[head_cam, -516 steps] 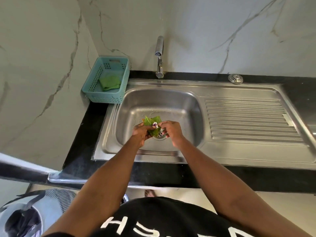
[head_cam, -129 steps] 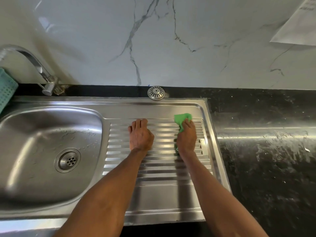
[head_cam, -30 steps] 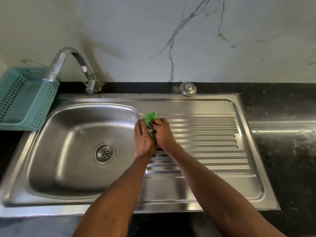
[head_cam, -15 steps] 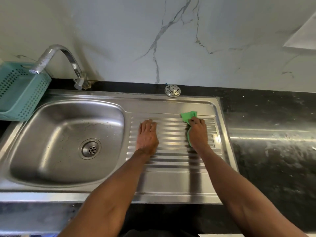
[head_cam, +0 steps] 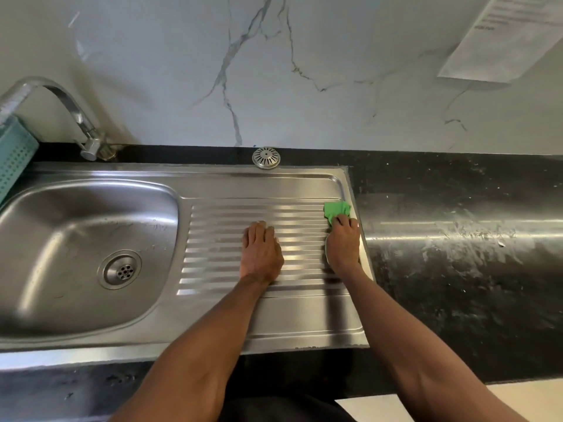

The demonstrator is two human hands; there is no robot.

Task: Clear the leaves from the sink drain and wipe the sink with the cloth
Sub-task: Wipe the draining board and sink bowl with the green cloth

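**One cloth, two hands on the drainboard**

One green cloth (head_cam: 336,210) lies at the right edge of the steel sink (head_cam: 262,318), pressed under the right hand (head_cam: 342,245), whose fingers curl down over it. The left hand (head_cam: 261,254) rests flat and empty mid-drainboard. One drain (head_cam: 119,270), one tap (head_cam: 61,111), one teal basket (head_cam: 13,153). The dark surface (head_cam: 457,254) is smeared; the wall is veined marble.

Both bare arms reach forward from the bottom of the view, set apart from each other. The left hand (head_cam: 261,254) lies flat, palm down, with its fingers held close together and pointing away. The right hand (head_cam: 343,243) is off to the right, fingers curled down in a grip on the green cloth (head_cam: 336,210); the thumb seems tucked under.
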